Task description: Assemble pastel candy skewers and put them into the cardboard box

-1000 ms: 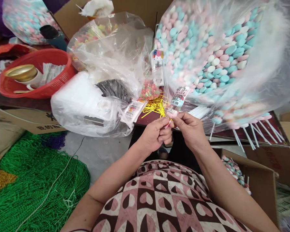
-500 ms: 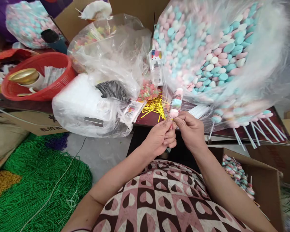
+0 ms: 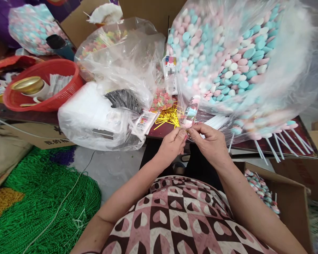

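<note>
A wrapped marshmallow skewer [image 3: 191, 112] in a clear printed bag stands tilted above my fingertips, near the table edge. My left hand [image 3: 173, 143] is closed at its lower end, thumb against the fingers. My right hand [image 3: 210, 141] pinches the gathered neck of the bag right beside the left. What lies between the fingertips is partly hidden; a bit of gold tie seems to show there. Just behind my left hand lies a heap of gold twist ties [image 3: 166, 116]. White sticks [image 3: 216, 121] lie behind my right hand.
A big clear bag of pink, blue and white marshmallows [image 3: 235, 70] fills the right. Skewered marshmallows [image 3: 275, 132] hang sticks over the table edge. A carton [image 3: 288, 197] below holds finished ones. Left are a plastic bag [image 3: 79, 116], gummy candy [image 3: 161, 100] and a red basket [image 3: 76, 84].
Both hands have shifted slightly, with the fingertips now together at the bag's neck. The skewer has tipped and sunk a little to the left. The camera view has moved slightly.
</note>
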The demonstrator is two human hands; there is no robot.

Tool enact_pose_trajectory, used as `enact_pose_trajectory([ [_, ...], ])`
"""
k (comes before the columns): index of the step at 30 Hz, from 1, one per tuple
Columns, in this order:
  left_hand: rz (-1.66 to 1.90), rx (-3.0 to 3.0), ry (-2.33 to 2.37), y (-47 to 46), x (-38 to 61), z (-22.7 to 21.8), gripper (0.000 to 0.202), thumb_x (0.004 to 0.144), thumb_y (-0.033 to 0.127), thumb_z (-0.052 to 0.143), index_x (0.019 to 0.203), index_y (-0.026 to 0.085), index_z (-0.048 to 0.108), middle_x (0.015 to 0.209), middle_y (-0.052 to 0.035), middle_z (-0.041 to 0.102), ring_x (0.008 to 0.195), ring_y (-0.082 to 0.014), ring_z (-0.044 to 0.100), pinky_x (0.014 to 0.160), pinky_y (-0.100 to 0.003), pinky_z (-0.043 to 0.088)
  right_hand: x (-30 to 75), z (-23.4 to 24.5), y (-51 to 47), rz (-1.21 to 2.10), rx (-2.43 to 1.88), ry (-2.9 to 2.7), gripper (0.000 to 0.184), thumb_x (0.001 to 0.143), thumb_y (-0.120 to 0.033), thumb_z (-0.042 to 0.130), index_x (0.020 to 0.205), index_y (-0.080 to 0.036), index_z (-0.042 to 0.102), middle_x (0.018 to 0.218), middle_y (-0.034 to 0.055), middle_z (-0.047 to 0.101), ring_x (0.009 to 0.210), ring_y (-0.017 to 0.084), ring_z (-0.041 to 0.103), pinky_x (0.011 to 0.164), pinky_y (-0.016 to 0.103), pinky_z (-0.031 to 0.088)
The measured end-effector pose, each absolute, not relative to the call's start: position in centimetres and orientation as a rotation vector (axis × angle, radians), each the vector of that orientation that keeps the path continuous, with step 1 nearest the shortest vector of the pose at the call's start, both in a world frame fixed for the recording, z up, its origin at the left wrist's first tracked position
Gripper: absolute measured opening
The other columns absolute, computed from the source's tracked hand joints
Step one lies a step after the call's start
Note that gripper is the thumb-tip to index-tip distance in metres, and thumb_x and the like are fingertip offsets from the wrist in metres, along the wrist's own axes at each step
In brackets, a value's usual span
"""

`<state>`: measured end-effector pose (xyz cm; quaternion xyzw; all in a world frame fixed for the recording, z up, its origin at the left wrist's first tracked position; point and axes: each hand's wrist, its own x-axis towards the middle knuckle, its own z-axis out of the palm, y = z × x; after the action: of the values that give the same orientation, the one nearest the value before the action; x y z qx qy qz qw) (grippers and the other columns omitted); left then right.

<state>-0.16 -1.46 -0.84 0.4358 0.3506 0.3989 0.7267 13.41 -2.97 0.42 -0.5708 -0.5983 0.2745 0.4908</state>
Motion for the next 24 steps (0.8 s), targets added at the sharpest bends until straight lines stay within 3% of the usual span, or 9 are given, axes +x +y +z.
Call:
enact_pose_trajectory([
  [9, 0.830, 0.692, 0.578, -1.5, -0.4, 1.0, 0.033, 0.083, 0.045, 0.068, 0.076, 0.016, 0.054, 0.046, 0.0121, 0.031, 0.033, -0.0024, 0.023, 0.038, -0.017, 0.036, 13.1, 0.7, -3.6, 0.857, -1.272, -1.188, 0.016, 0.084, -0.031, 0.067, 0.071, -0.021, 0.067, 0.064, -0.0029, 0.060, 0.060, 0.011, 0.052, 0.062, 0.026, 0.044],
  [13, 0.767, 0.511, 0.407, -1.7, -0.8, 1.3, 0.025, 0.093, 0.035, 0.055, 0.076, 0.016, 0.058, 0.044, 0.0117, 0.021, 0.032, -0.0039, 0.018, 0.037, -0.017, 0.034, 12.9, 1.0, -3.8, 1.024, -1.159, -1.050, 0.018, 0.080, -0.036, 0.072, 0.072, -0.021, 0.068, 0.061, -0.0034, 0.057, 0.058, 0.011, 0.049, 0.059, 0.026, 0.042],
  [17, 0.759, 0.339, 0.302, -2.4, -0.7, 2.0, 0.035, 0.099, 0.028, 0.040, 0.073, 0.015, 0.059, 0.045, 0.0108, 0.013, 0.033, -0.0048, 0.010, 0.035, -0.016, 0.031, 11.9, 1.8, -3.9, 1.244, -1.018, -0.850, 0.028, 0.076, -0.041, 0.076, 0.063, -0.020, 0.061, 0.058, -0.0040, 0.053, 0.055, 0.010, 0.045, 0.057, 0.024, 0.039],
  [20, 0.769, 0.323, 0.300, -2.7, -0.6, 2.4, 0.036, 0.099, 0.034, 0.042, 0.072, 0.015, 0.058, 0.045, 0.0113, 0.013, 0.033, -0.0046, 0.008, 0.034, -0.016, 0.029, 11.4, 1.7, -4.0, 1.303, -0.984, -0.765, 0.033, 0.074, -0.042, 0.077, 0.060, -0.020, 0.057, 0.057, -0.0047, 0.050, 0.054, 0.009, 0.043, 0.055, 0.024, 0.038],
  [24, 0.790, 0.491, 0.431, -2.4, -0.4, 2.2, 0.037, 0.087, 0.048, 0.062, 0.069, 0.017, 0.052, 0.043, 0.0131, 0.020, 0.032, -0.0034, 0.012, 0.035, -0.017, 0.029, 12.0, 1.1, -4.2, 1.148, -1.082, -0.901, 0.029, 0.078, -0.042, 0.074, 0.065, -0.020, 0.061, 0.057, -0.0044, 0.052, 0.055, 0.010, 0.045, 0.058, 0.025, 0.038],
])
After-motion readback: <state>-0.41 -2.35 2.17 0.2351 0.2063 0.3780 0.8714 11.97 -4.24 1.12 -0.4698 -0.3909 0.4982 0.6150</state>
